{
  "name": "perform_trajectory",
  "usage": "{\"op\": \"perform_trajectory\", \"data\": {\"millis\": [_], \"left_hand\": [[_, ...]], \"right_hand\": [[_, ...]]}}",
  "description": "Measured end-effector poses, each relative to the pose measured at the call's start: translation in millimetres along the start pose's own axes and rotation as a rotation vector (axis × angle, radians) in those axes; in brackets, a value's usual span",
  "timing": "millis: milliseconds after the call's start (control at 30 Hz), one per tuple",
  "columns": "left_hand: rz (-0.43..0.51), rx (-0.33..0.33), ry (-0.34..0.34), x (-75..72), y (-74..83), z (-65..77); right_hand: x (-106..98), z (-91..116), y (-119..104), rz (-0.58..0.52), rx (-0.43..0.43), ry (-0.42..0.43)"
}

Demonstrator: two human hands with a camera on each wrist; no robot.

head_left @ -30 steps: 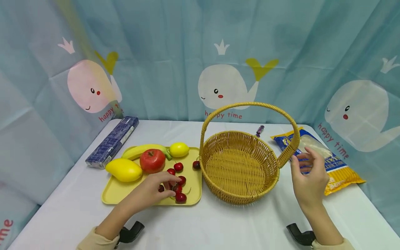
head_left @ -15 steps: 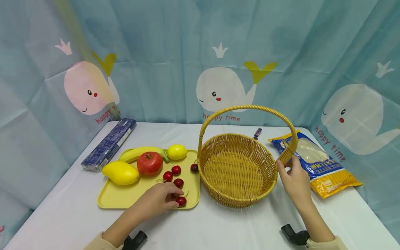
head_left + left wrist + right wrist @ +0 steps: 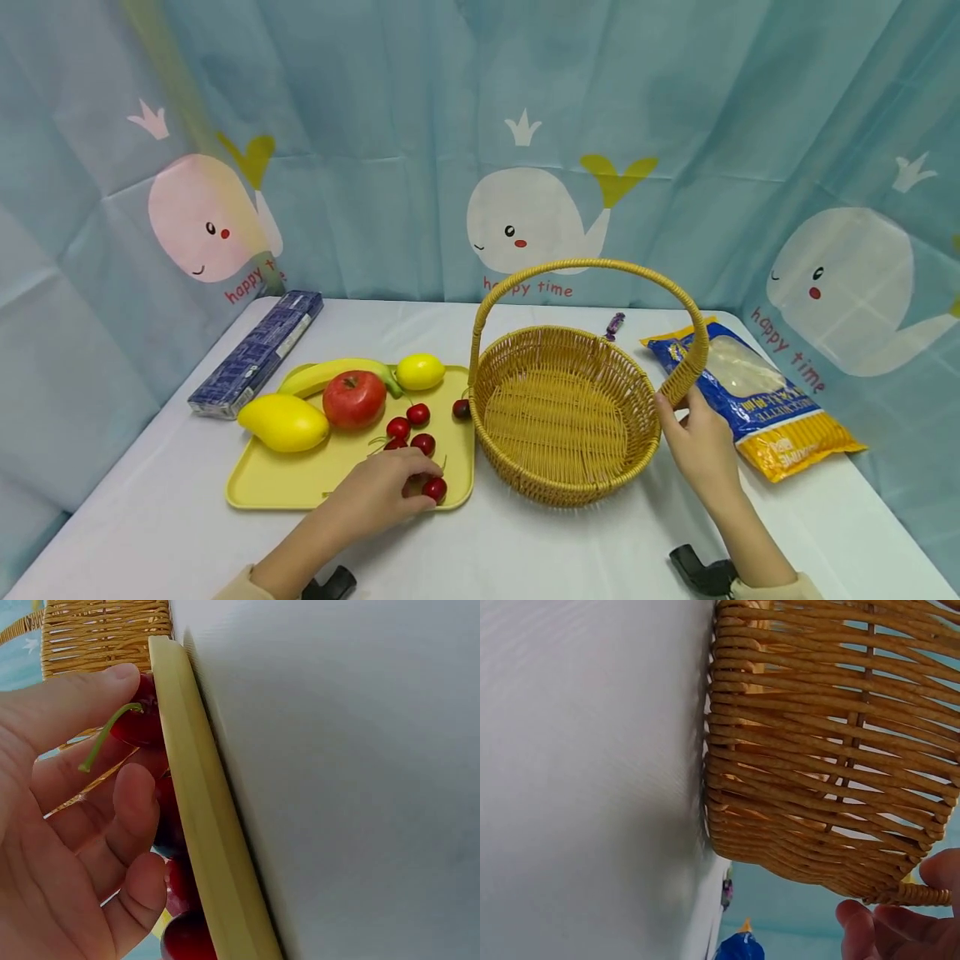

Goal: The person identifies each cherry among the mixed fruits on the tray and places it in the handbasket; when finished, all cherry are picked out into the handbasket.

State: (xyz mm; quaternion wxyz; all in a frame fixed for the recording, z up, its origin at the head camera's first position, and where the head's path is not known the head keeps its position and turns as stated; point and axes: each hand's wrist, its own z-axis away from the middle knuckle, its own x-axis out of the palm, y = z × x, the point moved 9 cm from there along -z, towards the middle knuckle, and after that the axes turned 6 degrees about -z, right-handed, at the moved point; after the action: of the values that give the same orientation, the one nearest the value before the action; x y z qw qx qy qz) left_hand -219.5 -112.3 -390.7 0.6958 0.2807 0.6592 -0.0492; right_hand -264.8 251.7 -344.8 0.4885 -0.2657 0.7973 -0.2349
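Observation:
At the front right corner of a yellow tray (image 3: 288, 483), my left hand (image 3: 375, 492) pinches a dark red cherry (image 3: 435, 489). In the left wrist view the thumb lies on this cherry, its green stem pointing toward the palm, close to the tray's edge (image 3: 206, 802). Several more cherries (image 3: 418, 414) lie just beyond the fingers, some partly hidden. A woven wicker basket (image 3: 562, 417) with a tall arched handle stands upright right of the tray, nothing inside it. My right hand (image 3: 703, 446) grips the foot of the handle (image 3: 684, 375) on its right side.
A banana (image 3: 322, 375), red apple (image 3: 354, 400), yellow lemon (image 3: 420, 372) and yellow mango-like fruit (image 3: 285, 422) sit on the tray. Behind it lies a long blue box (image 3: 258, 354). A wrapped candy (image 3: 615, 325) is behind the basket; a blue-orange bag (image 3: 757, 400) lies right.
My right hand has moved left from beside the basket and taken hold of the handle's foot. My left hand has closed in on the front cherry. The head view has shifted slightly.

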Motion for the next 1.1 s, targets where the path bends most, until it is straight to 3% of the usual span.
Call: {"op": "perform_trajectory", "data": {"millis": [200,567,767,933,1100], "left_hand": [[-0.003,0.015,0.011,1.1,3.2,-0.3],[0.003,0.023,0.006,9.3,9.2,0.0],[0.006,0.027,-0.004,14.5,14.4,-0.4],[0.058,0.02,0.03,-1.5,14.8,0.1],[0.206,0.057,0.074,-27.4,20.7,-2.0]], "right_hand": [[5,0,3,-0.012,0.0,-0.009],[7,4,10,-0.024,0.005,0.05],[11,4,18,-0.047,0.06,-0.005],[18,-2,20,-0.162,0.12,-0.07],[24,-5,19,-0.23,0.154,-0.103]]}}
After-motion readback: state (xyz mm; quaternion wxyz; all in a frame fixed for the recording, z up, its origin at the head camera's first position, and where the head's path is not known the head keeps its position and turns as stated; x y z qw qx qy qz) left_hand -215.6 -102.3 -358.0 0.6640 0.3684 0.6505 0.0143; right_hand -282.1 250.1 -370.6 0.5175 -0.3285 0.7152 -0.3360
